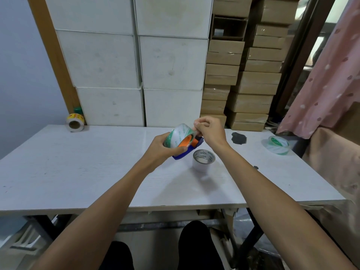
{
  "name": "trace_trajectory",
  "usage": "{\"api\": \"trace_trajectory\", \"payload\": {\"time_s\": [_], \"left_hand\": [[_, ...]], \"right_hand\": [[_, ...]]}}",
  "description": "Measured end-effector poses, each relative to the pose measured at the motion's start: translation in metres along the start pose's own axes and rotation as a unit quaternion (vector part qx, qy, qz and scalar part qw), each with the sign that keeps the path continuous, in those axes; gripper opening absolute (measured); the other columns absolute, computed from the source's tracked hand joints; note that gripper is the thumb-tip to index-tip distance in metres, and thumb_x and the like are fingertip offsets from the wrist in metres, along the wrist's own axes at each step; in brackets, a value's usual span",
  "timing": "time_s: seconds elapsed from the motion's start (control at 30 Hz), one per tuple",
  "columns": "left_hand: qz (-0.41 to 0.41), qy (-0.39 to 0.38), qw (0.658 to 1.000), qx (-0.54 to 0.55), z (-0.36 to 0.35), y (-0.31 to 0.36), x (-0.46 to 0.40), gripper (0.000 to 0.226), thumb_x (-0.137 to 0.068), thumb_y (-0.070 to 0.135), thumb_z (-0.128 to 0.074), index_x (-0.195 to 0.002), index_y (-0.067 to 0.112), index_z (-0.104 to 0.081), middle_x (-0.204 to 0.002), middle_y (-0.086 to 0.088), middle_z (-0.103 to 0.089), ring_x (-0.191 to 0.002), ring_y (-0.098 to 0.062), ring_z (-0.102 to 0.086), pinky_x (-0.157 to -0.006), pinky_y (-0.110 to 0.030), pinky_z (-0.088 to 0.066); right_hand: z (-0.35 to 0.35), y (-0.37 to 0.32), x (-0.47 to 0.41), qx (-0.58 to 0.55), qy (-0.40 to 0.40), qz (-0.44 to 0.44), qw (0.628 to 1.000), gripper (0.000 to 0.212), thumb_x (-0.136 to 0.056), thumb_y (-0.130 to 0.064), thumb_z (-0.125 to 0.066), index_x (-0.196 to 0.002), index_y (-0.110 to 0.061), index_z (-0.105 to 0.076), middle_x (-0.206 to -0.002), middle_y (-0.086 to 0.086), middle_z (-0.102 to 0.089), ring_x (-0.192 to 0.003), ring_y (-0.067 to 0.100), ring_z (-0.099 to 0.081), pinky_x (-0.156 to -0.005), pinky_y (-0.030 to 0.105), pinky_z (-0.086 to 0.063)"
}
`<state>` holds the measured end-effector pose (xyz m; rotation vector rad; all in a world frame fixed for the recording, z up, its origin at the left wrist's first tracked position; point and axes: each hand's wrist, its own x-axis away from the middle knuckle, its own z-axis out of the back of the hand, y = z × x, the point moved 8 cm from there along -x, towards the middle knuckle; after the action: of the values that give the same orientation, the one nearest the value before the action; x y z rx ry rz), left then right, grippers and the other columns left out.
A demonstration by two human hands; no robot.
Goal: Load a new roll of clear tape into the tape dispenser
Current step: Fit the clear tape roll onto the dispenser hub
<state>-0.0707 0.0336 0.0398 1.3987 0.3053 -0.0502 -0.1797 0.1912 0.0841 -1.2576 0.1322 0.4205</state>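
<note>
A blue tape dispenser [196,145] with an orange hub is held above the middle of the white table [78,172]. A clear tape roll [178,136] with a green-and-white printed core sits on the orange hub. My left hand [161,151] grips the dispenser and roll from the left. My right hand [210,131] pinches the top right edge of the roll with thumb and fingers. An empty grey cardboard core [204,159] printed "MADE IN CHINA" stands on the table just below the dispenser.
A second green-and-white tape roll [278,145] lies at the table's right edge. A yellow sticker roll [75,122] sits at the back left. White boxes [171,63] and brown cartons [253,82] are stacked behind the table. A pink curtain [327,75] hangs on the right.
</note>
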Motion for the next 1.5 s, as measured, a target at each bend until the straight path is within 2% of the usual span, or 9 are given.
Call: {"api": "trace_trajectory", "payload": {"time_s": [0.3,0.43,0.67,0.87,0.97,1.13,1.27,1.37,1.5], "left_hand": [[0.005,-0.007,1.0,0.006,-0.003,0.006,0.005,0.044,-0.079,0.028,-0.082,-0.119,0.015,-0.066,-0.103,-0.003,-0.073,-0.093,-0.021,-0.071,-0.066,-0.022,-0.056],[-0.004,-0.018,1.0,0.022,-0.004,0.008,0.006,0.054,-0.074,0.038,-0.08,-0.121,0.015,-0.066,-0.107,-0.004,-0.075,-0.098,-0.021,-0.071,-0.073,-0.028,-0.058],[0.006,-0.023,0.999,0.041,0.001,0.009,0.01,0.033,-0.083,0.034,-0.071,-0.113,0.021,-0.069,-0.103,-0.005,-0.077,-0.095,-0.018,-0.072,-0.083,-0.036,-0.058],[0.045,-0.011,0.996,0.073,0.009,0.0,0.011,0.041,-0.085,0.044,-0.066,-0.115,0.015,-0.071,-0.112,-0.013,-0.075,-0.101,-0.025,-0.072,-0.094,-0.044,-0.056],[0.05,0.003,0.995,0.086,0.013,-0.003,0.011,0.04,-0.085,0.042,-0.07,-0.114,0.014,-0.073,-0.111,-0.013,-0.077,-0.101,-0.028,-0.072,-0.092,-0.045,-0.057],[0.055,0.011,0.994,0.094,0.012,-0.008,0.013,0.037,-0.086,0.04,-0.069,-0.112,0.015,-0.074,-0.107,-0.01,-0.078,-0.102,-0.028,-0.072,-0.089,-0.044,-0.058],[0.04,0.028,0.991,0.124,0.013,-0.004,0.013,0.027,-0.094,0.035,-0.061,-0.106,0.016,-0.075,-0.102,-0.008,-0.077,-0.096,-0.024,-0.072,-0.083,-0.042,-0.058],[0.038,0.039,0.985,0.163,0.017,0.001,0.012,0.029,-0.091,0.035,-0.056,-0.104,0.016,-0.074,-0.098,-0.003,-0.077,-0.091,-0.019,-0.073,-0.08,-0.038,-0.058],[0.046,0.017,0.986,0.159,0.013,0.001,0.013,0.027,-0.097,0.04,-0.053,-0.107,0.024,-0.073,-0.101,0.002,-0.078,-0.094,-0.015,-0.074,-0.081,-0.035,-0.06]], "right_hand": [[0.011,0.016,-0.003,0.087,0.043,-0.028,0.995,0.015,-0.102,-0.014,-0.059,-0.101,-0.007,-0.073,-0.074,-0.005,-0.069,-0.072,0.01,-0.066,-0.068,0.025,-0.053],[0.012,0.013,-0.002,0.112,0.053,-0.031,0.992,0.016,-0.104,-0.009,-0.053,-0.102,-0.008,-0.069,-0.08,-0.006,-0.065,-0.081,0.012,-0.065,-0.073,0.029,-0.055],[0.007,0.009,-0.003,0.134,0.052,-0.028,0.989,0.018,-0.107,-0.017,-0.046,-0.097,-0.009,-0.059,-0.102,0.002,-0.063,-0.091,0.016,-0.058,-0.064,0.023,-0.043],[-0.001,0.006,-0.002,0.127,0.034,-0.044,0.99,0.018,-0.106,-0.019,-0.044,-0.099,-0.008,-0.057,-0.104,0.009,-0.066,-0.099,0.027,-0.068,-0.084,0.048,-0.061],[0.0,0.008,-0.003,0.117,0.033,-0.059,0.991,0.019,-0.103,-0.016,-0.044,-0.1,-0.003,-0.058,-0.105,0.017,-0.07,-0.094,0.034,-0.072,-0.081,0.055,-0.061],[0.0,0.003,-0.001,0.127,0.021,-0.062,0.99,0.015,-0.101,-0.011,-0.041,-0.093,-0.007,-0.053,-0.088,0.027,-0.072,-0.074,0.031,-0.075,-0.072,0.047,-0.062],[0.001,0.007,-0.006,0.161,0.02,-0.06,0.985,0.016,-0.104,-0.015,-0.044,-0.096,-0.008,-0.056,-0.096,0.008,-0.069,-0.087,0.029,-0.066,-0.062,0.032,-0.044],[0.007,0.022,-0.009,0.131,0.02,-0.109,0.985,0.035,-0.105,-0.013,-0.043,-0.072,-0.009,-0.054,-0.09,0.011,-0.069,-0.084,0.035,-0.07,-0.071,0.042,-0.059],[0.007,0.025,-0.008,0.048,0.022,-0.151,0.987,0.038,-0.11,-0.016,-0.037,-0.076,-0.015,-0.052,-0.085,0.009,-0.067,-0.08,0.027,-0.073,-0.072,0.041,-0.064]]}}
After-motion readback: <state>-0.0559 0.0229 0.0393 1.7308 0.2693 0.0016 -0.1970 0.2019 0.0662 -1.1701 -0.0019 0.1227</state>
